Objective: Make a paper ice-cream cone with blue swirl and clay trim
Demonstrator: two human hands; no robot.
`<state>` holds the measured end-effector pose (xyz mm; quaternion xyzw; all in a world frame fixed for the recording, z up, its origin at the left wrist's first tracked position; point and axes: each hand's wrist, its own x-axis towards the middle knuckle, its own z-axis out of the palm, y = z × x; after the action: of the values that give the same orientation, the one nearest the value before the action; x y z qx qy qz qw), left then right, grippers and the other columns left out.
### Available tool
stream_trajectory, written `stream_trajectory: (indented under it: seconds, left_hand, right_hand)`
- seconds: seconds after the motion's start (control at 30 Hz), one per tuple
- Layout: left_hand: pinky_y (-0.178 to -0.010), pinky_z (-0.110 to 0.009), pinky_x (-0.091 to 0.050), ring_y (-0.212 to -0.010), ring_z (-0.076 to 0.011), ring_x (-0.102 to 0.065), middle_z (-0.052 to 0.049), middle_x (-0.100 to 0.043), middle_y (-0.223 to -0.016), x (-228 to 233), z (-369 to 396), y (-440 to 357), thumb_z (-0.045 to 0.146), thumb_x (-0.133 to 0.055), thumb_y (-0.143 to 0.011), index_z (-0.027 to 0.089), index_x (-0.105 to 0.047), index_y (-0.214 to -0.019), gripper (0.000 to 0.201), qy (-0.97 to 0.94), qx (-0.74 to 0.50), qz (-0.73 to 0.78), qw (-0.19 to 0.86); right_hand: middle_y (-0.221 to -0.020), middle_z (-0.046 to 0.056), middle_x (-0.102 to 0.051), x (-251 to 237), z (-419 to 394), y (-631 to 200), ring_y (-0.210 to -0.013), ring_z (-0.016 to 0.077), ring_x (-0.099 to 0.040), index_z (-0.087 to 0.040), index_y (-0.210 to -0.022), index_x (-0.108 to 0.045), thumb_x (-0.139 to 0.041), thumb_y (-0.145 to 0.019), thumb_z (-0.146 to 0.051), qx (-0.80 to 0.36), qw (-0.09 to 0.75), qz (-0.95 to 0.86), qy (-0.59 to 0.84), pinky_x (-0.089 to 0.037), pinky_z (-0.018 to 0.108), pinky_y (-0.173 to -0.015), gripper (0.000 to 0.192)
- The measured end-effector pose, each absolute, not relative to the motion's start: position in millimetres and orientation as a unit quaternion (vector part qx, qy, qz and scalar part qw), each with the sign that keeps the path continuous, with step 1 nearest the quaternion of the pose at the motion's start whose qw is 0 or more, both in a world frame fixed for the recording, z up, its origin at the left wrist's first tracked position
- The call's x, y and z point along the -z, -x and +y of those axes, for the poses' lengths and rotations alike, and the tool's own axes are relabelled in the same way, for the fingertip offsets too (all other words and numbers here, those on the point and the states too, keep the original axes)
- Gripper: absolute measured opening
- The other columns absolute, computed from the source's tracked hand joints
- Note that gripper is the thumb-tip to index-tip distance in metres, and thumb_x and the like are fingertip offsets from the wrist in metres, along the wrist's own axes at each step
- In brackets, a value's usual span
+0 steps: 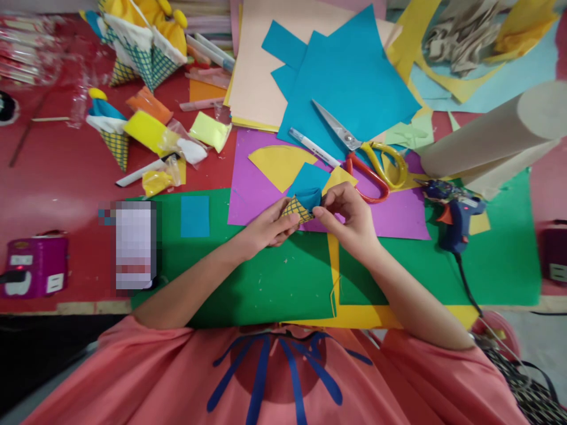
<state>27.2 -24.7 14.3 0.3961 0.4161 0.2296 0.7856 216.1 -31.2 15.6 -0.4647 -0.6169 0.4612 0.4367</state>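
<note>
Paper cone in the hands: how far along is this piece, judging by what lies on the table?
Done: the checkered paper cone is rolled, and finished cones lie at upper left. In hand: the left hand grips the cone while the right hand tucks blue paper into its mouth. Left: the blue is unshaped; glue gun and scissors lie idle.

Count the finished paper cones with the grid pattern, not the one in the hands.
2 sure: one cone lying on the red table at left, one upright cone at the top left. More may hide behind it.
</note>
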Motion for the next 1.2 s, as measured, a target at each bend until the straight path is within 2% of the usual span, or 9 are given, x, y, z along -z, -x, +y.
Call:
stream_trajectory:
  seconds: [0.17, 0.33, 0.5, 0.63, 0.83, 1.0, 1.2]
  left_hand:
    - [-0.033, -0.014, -0.019, -0.034, 0.0014, -0.024, 0.009, -0.047, -0.065, -14.7, -26.0, -26.2, 0.067, -0.063, -0.076, 0.021, -0.046, -0.105, 0.057, -0.391, -0.226, 0.408, 0.794]
    - [-0.033, -0.014, -0.018, -0.034, 0.0014, -0.023, 0.009, -0.047, -0.064, -14.1, -26.1, -26.3, 0.067, -0.063, -0.076, 0.021, -0.046, -0.104, 0.057, -0.386, -0.224, 0.408, 0.796]
    - [-0.033, -0.014, -0.018, -0.034, 0.0005, -0.026, 0.01, -0.045, -0.062, -15.6, -24.1, -26.5, 0.067, -0.068, -0.071, 0.022, -0.044, -0.103, 0.061, -0.4, -0.22, 0.424, 0.782]
    - [-0.031, -0.015, -0.017, -0.034, -0.001, -0.026, 0.012, -0.04, -0.057, -16.1, -21.9, -24.9, 0.066, -0.069, -0.07, 0.022, -0.044, -0.101, 0.059, -0.416, -0.203, 0.439, 0.77]
    - [-0.033, -0.017, -0.018, -0.036, -0.0024, -0.026, 0.01, -0.037, -0.055, -12.9, -22.3, -20.6, 0.064, -0.062, -0.079, 0.021, -0.049, -0.109, 0.055, -0.478, -0.182, 0.421, 0.749]
    - [-0.044, -0.017, -0.028, -0.045, -0.0033, -0.03, 0.009, -0.038, -0.06, -15.1, -22.5, -17.2, 0.055, -0.062, -0.084, 0.02, -0.05, -0.118, 0.05, -0.537, -0.154, 0.433, 0.707]
    - [-0.056, -0.019, -0.037, -0.058, -0.0078, -0.043, 0.006, -0.042, -0.065, -14.0, -22.1, -15.7, 0.055, -0.059, -0.085, 0.02, -0.051, -0.116, 0.047, -0.569, -0.144, 0.441, 0.679]
  right_hand:
    - [-0.069, -0.005, -0.046, -16.3, -29.9, -216.1, -0.057, 0.0088, -0.044, -0.023, -0.087, -0.044, -0.061, -0.09, -0.043, -0.476, 0.434, -0.625, 0.441, -0.041, 0.023, -0.051, 0.026]
    - [-0.072, -0.004, -0.047, -16.0, -29.5, -216.7, -0.06, 0.0096, -0.047, -0.024, -0.091, -0.044, -0.059, -0.092, -0.041, -0.473, 0.43, -0.637, 0.43, -0.043, 0.023, -0.053, 0.022]
    - [-0.075, -0.002, -0.054, -17.9, -27.3, -224.1, -0.061, 0.0094, -0.049, -0.021, -0.101, -0.056, -0.059, -0.092, -0.028, -0.422, 0.42, -0.69, 0.411, -0.043, 0.024, -0.056, 0.012]
    - [-0.078, 0.002, -0.064, -24.9, -23.1, -231.7, -0.064, 0.0108, -0.054, -0.019, -0.093, -0.066, -0.06, -0.091, -0.024, -0.359, 0.371, -0.758, 0.398, -0.044, 0.025, -0.059, 0.008]
    - [-0.073, 0.002, -0.07, -30.6, -20.1, -235.5, -0.061, 0.0113, -0.058, -0.018, -0.083, -0.068, -0.061, -0.091, -0.024, -0.352, 0.35, -0.787, 0.366, -0.044, 0.024, -0.056, 0.012]
    - [-0.071, 0.003, -0.07, -32.6, -21.0, -236.8, -0.059, 0.0107, -0.06, -0.016, -0.081, -0.069, -0.059, -0.092, -0.022, -0.35, 0.306, -0.807, 0.364, -0.043, 0.022, -0.054, 0.015]
    - [-0.072, 0.004, -0.069, -34.6, -22.5, -238.6, -0.058, 0.011, -0.059, -0.014, -0.088, -0.068, -0.055, -0.093, -0.02, -0.237, 0.268, -0.874, 0.328, -0.039, 0.023, -0.053, 0.015]
